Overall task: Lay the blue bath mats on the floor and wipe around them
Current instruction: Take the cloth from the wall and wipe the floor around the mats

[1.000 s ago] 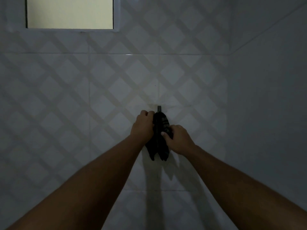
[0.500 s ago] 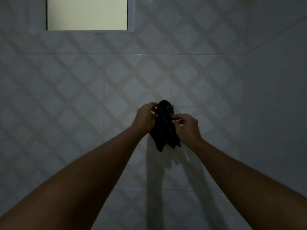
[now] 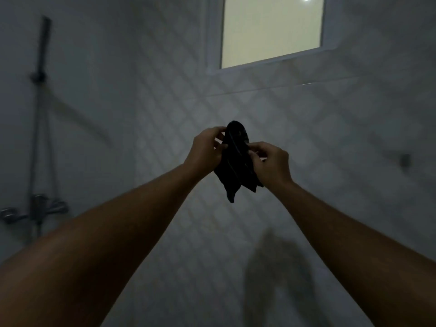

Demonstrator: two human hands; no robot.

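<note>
I log the dark cloth (image 3: 237,161) hanging lengthwise downward between my hands, left hand (image 3: 204,152) and right hand (image 3: 271,161) both pinching its upper folds.

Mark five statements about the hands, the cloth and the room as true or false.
1. The left hand and right hand both grip the cloth. True.
2. The cloth is spread flat against the wall. False: it hangs bunched between the hands.
3. A lit window is above the hands. True.
4. The shower tap is on the right. False: it is on the left.
5. A blue mat lies in view. False: no mat or floor shows.
</note>
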